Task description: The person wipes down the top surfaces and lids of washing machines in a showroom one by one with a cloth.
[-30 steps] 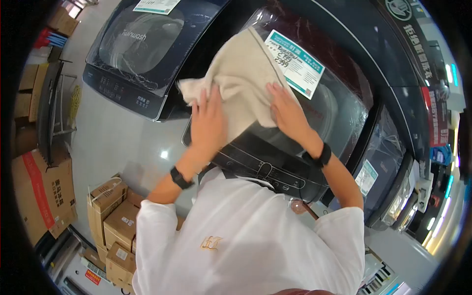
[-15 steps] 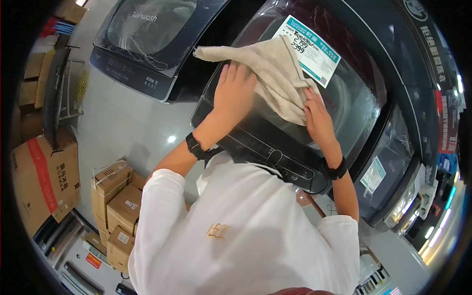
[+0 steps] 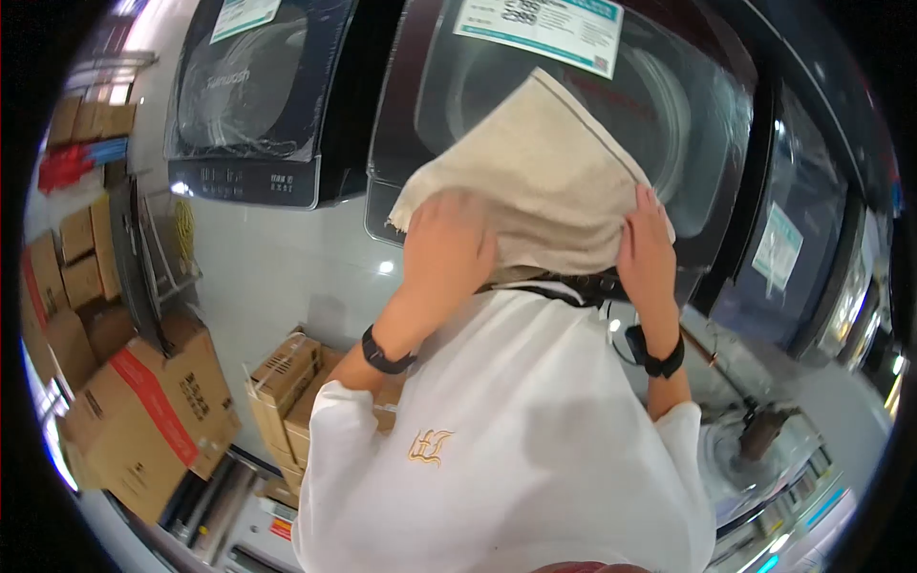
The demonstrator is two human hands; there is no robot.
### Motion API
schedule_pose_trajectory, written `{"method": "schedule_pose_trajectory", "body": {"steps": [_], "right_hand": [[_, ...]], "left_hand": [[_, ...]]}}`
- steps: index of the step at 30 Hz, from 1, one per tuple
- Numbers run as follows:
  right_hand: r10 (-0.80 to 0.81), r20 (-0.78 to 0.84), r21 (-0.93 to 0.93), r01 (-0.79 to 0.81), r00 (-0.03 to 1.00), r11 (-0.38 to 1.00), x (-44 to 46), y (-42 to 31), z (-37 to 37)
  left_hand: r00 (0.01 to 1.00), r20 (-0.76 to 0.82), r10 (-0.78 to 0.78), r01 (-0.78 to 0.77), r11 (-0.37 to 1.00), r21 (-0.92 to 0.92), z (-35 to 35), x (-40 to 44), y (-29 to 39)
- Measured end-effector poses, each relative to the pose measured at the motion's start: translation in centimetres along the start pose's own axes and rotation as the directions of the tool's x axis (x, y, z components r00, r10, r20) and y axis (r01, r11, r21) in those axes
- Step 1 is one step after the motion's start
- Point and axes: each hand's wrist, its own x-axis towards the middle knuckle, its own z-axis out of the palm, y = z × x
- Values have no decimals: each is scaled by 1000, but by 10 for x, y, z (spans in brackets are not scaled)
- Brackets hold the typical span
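Note:
A beige cloth [image 3: 535, 172] lies spread over the front part of a dark washing machine [image 3: 411, 124], covering most of its control strip. My left hand [image 3: 449, 244], partly blurred, is on the cloth's left part, fingers over the fabric. At the cloth's right edge, my right hand [image 3: 648, 250] pinches the fabric between thumb and fingers. Above the cloth, a white and teal price label [image 3: 544, 33] is on the glass lid. Both wrists wear black bands.
Another washing machine [image 3: 244, 95] stands to the left, and one with a label [image 3: 778, 248] to the right. Cardboard boxes [image 3: 158, 411] are at the lower left, more boxes [image 3: 287, 382] near my left elbow. A clear-based stand [image 3: 755, 449] is at the lower right.
The cloth has come nearer my body and is more spread out, now over the control strip. Both hands moved down with it. The view has turned, shifting the machines and boxes.

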Motion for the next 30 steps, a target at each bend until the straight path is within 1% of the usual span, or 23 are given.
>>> {"method": "schedule_pose_trajectory", "body": {"steps": [2,3,5,9,12,13,15,16,18,19,21,24,25,27,28,30], "right_hand": [[40,-38,-76,-43,998,996,-1,-24,20],[33,-17,-66,-34,999,997,-1,-40,24],[12,24,-43,-10,1000,999,3,-65,23],[0,53,-84,5,999,996,-1,-51,25],[-41,8,-111,42,999,993,-9,-42,29],[-54,-27,-87,52,998,995,-12,-41,26],[-36,-58,-118,29,998,993,-14,-32,27],[-21,-70,-131,12,997,991,-17,-27,27],[47,-155,-123,-67,987,990,-23,-15,20],[82,-191,-121,-107,978,987,-29,-8,16],[123,-214,-153,-158,969,976,-46,7,11],[157,-255,-159,-202,954,966,-75,22,5],[162,-269,-155,-209,949,966,-84,26,4],[156,-274,-88,-186,949,979,-93,33,6],[148,-276,-55,-169,950,984,-97,36,7],[185,-316,31,-185,930,982,-93,34,9]], "left_hand": [[992,-103,67,-51,987,155,16,-2,4],[981,-157,111,-73,970,231,21,-2,5],[985,-126,115,-79,962,263,24,4,5],[988,-68,138,-111,945,308,35,12,-1],[976,-93,196,-157,935,320,53,13,-7],[977,-94,192,-150,929,340,58,15,-8],[974,-108,200,-145,912,383,66,25,-4],[968,-87,233,-183,903,390,65,28,-1],[952,-37,305,-267,880,393,67,36,8],[941,-7,339,-314,877,363,69,36,13],[912,48,407,-402,866,297,69,31,25],[897,129,424,-440,822,362,83,20,37],[893,131,431,-446,808,386,88,20,43],[889,132,439,-450,781,433,98,21,52],[884,121,451,-460,796,394,105,23,57],[881,96,463,-468,825,316,120,26,67]]}}
